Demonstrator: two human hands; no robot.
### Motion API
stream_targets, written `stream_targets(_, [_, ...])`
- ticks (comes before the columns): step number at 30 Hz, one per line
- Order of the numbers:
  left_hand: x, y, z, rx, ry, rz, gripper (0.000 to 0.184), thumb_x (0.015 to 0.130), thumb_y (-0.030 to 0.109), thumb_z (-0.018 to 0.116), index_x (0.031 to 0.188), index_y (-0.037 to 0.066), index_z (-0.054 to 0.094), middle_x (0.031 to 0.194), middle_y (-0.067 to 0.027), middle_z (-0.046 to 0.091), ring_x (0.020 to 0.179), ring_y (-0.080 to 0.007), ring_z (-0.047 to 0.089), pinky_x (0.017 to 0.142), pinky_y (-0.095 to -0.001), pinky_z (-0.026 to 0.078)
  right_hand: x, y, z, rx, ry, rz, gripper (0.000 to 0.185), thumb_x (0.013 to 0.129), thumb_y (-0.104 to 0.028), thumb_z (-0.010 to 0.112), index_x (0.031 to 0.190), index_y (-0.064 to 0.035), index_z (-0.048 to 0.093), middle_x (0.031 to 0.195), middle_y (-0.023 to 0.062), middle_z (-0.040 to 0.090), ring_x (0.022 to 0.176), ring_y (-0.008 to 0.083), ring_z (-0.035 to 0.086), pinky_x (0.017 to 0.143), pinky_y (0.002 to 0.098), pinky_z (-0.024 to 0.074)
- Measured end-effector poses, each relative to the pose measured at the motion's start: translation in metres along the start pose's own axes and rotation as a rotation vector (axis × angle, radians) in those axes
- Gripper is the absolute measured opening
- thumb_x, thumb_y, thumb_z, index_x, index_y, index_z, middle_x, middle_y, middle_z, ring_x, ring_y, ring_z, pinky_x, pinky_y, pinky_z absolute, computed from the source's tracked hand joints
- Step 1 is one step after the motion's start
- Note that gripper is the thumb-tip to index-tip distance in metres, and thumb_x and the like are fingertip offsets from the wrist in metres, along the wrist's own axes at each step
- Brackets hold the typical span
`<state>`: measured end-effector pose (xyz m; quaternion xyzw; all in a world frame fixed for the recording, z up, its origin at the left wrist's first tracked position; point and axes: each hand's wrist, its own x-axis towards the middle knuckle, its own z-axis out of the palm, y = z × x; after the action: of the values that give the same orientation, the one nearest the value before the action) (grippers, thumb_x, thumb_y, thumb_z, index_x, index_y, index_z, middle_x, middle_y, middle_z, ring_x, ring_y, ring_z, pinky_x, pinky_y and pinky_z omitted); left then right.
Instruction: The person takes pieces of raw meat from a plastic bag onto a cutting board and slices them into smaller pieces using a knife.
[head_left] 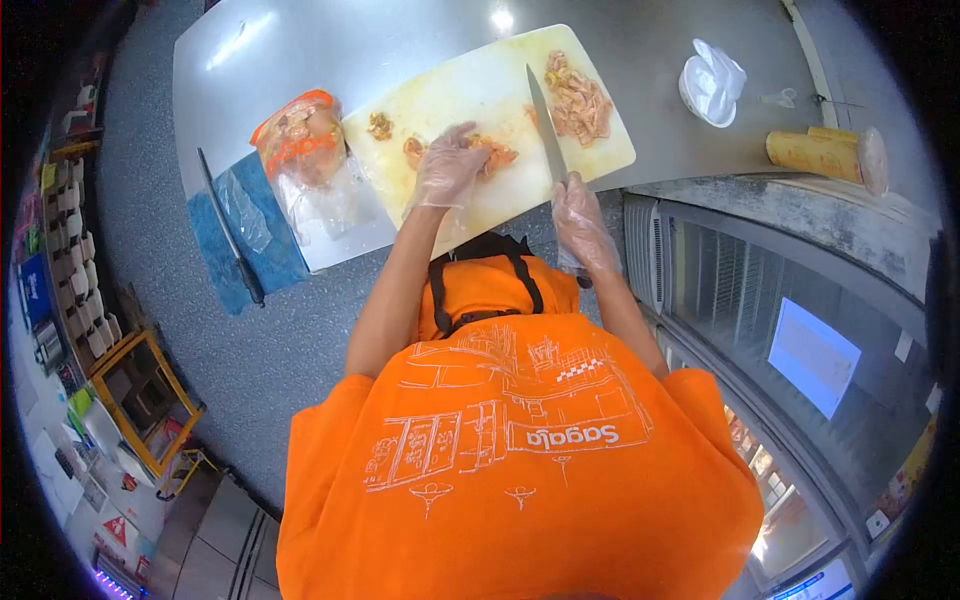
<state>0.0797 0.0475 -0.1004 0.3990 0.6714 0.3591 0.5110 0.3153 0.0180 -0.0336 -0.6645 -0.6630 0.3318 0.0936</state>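
Note:
My gloved left hand point(450, 172) is curved over a strip of raw meat point(500, 155) on the cutting board point(400, 105), thumb and fingers on either side of it. Meat shows on both sides of the hand; the exact grip is partly hidden. My gloved right hand point(582, 218) is closed round the handle of a long kitchen knife point(545, 125). Its blade points away from me, beside a pile of cut meat point(577, 100) at the board's right end. A small yellowish scrap point(380, 126) lies on the board's left part.
Left of the board, a plastic bag of meat point(303, 140) rests near a blue cloth point(240, 255) with a sharpening steel point(230, 227) on it. Toward the right are a white bowl with a plastic bag point(712, 85) and a roll of film point(825, 155). The metal table point(330, 50) extends behind.

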Motion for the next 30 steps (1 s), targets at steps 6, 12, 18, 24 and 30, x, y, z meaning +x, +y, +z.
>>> stream_targets(6, [-0.013, 0.024, -0.014, -0.601, -0.024, 0.007, 0.055, 0.090, 0.025, 0.076, 0.139, 0.002, 0.063, 0.104, -0.0144, 0.075, 0.098, -0.0208, 0.073, 0.083, -0.0354, 0.057, -0.013, -0.002, -0.002, 0.069, -0.042, 0.031, 0.033, 0.107, -0.028, 0.047, 0.115, 0.0034, 0.053, 0.105, 0.0385, 0.064, 0.104, 0.0582, 0.060, 0.086, 0.0630, 0.0451])
stream_targets(12, [-0.023, 0.020, -0.030, 0.915, 0.239, 0.497, 0.022, 0.089, 0.022, 0.071, 0.106, 0.008, 0.074, 0.094, -0.0150, 0.073, 0.087, -0.0343, 0.071, 0.080, -0.0453, 0.057, -0.012, -0.007, -0.002, 0.068, -0.091, 0.071, 0.031, 0.107, -0.027, 0.048, 0.113, 0.0027, 0.055, 0.105, 0.0362, 0.065, 0.104, 0.0560, 0.061, 0.086, 0.0610, 0.0458])
stream_targets(18, [-0.034, 0.005, -0.051, 1.036, -0.021, 0.438, 0.019, 0.086, 0.032, 0.069, 0.086, 0.014, 0.075, 0.090, -0.0110, 0.074, 0.088, -0.0319, 0.071, 0.076, -0.0455, 0.056, -0.009, -0.033, 0.012, 0.059, -0.128, -0.222, 0.024, 0.106, -0.021, 0.050, 0.105, 0.0019, 0.054, 0.092, 0.0301, 0.065, 0.092, 0.0505, 0.065, 0.081, 0.0590, 0.0505])
stream_targets(24, [-0.032, -0.006, -0.072, 0.996, 0.107, 0.449, 0.013, 0.087, 0.024, 0.067, 0.086, 0.014, 0.075, 0.086, -0.0135, 0.071, 0.077, -0.0329, 0.071, 0.073, -0.0460, 0.056, 0.016, -0.007, 0.033, -0.137, -0.122, -0.260, 0.016, 0.104, -0.016, 0.050, 0.107, -0.0007, 0.055, 0.089, 0.0246, 0.065, 0.087, 0.0443, 0.067, 0.080, 0.0548, 0.0533])
stream_targets(30, [-0.028, 0.001, -0.040, 0.819, 0.161, 0.591, 0.011, 0.087, 0.020, 0.070, 0.092, 0.010, 0.072, 0.080, -0.0139, 0.066, 0.074, -0.0357, 0.067, 0.068, -0.0490, 0.054, 0.017, -0.012, 0.046, -0.215, -0.072, -0.420, 0.021, 0.105, -0.019, 0.049, 0.110, 0.0007, 0.054, 0.092, 0.0256, 0.065, 0.090, 0.0424, 0.068, 0.078, 0.0520, 0.0553])
